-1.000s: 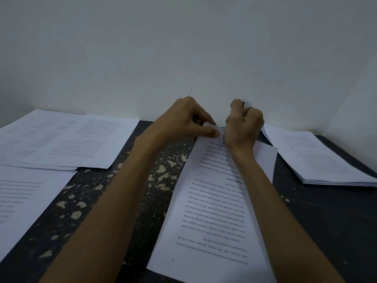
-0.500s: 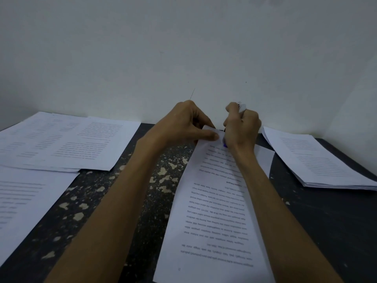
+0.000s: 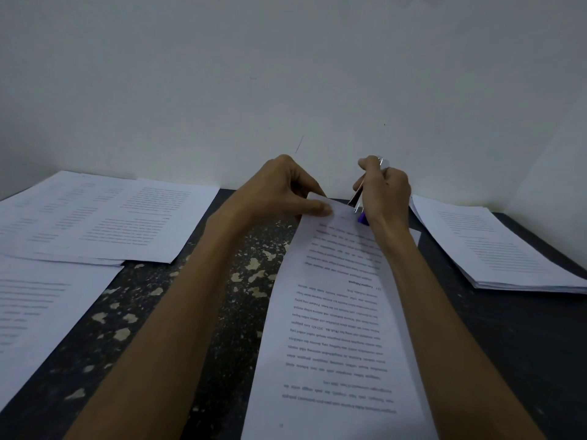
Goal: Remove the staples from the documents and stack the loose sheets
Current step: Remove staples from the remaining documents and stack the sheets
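A printed document lies lengthwise on the dark table, its text upside down to me. My left hand pinches its far corner between thumb and fingers. My right hand grips a silver and purple staple remover, whose tip sits at that same far edge of the document, just right of my left thumb. The staple itself is hidden.
A thick stack of sheets lies at the right. Overlapping sheets lie at the far left, another sheet at the near left. The scuffed dark table meets a white wall behind, with a side wall at right.
My right hand has tilted back and lifted slightly, showing more of the staple remover. My left hand keeps its pinch on the far corner.
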